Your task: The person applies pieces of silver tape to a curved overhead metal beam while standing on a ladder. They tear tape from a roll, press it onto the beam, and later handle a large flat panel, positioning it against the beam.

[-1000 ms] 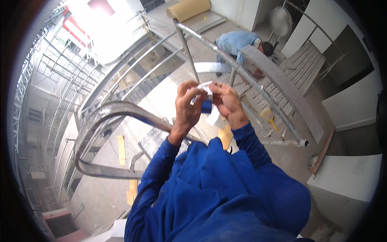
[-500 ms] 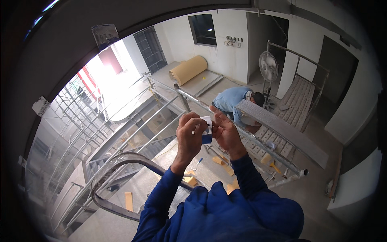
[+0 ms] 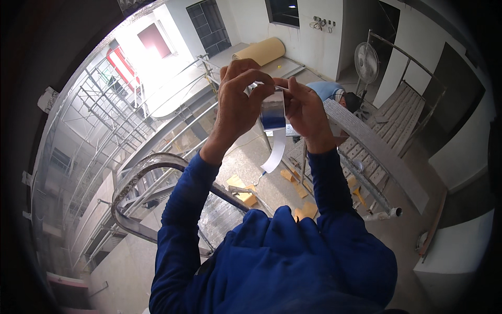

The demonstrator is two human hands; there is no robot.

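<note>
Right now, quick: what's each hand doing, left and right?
Left hand: grip closed, pinching the top of the shiny strip.
Right hand: grip closed on the same strip; its white tail hangs free below.

Strip (image 3: 273, 111) between both hands is showing a glossy, mirror-like face, dark blue at the top; its free tail (image 3: 275, 152) is hanging white and smooth, plastic or coated paper, cannot tell which. Sleeves (image 3: 183, 220) are reading as matt blue cloth, creased. Curved handrail (image 3: 141, 167) is shining as polished metal. Broad rail (image 3: 376, 152) is looking brushed grey. Roll (image 3: 260, 51) is appearing matt tan.
</note>
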